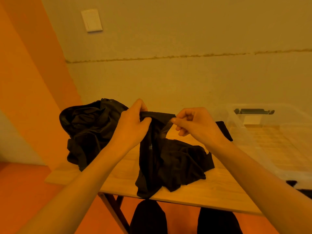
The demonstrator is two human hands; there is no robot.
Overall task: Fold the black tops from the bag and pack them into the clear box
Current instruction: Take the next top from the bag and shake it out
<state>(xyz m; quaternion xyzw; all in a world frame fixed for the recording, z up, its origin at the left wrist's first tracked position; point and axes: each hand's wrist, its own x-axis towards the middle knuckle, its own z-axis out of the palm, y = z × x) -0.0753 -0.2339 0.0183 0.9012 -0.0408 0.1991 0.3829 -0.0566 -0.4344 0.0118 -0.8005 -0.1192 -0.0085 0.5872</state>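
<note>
The black top (168, 162) you are working on sits in the middle of the frame. Its upper edge is lifted and pulled taut between your two hands, and the rest of it hangs down in a crumpled heap on the tabletop (211, 191), reaching the near edge. Your left hand (133, 125) has its fingers curled round one end of that edge. Your right hand (194, 124) pinches the other end between thumb and forefinger, with the other fingers curled in.

The dark bag (87, 129) slumps open on the tabletop at centre left, just behind your left hand. Another piece of black cloth (225, 130) lies flat behind your right wrist, just beside the clear box (270, 132) at the right of the frame. A pale wall plate (92, 20) shows at upper left.
</note>
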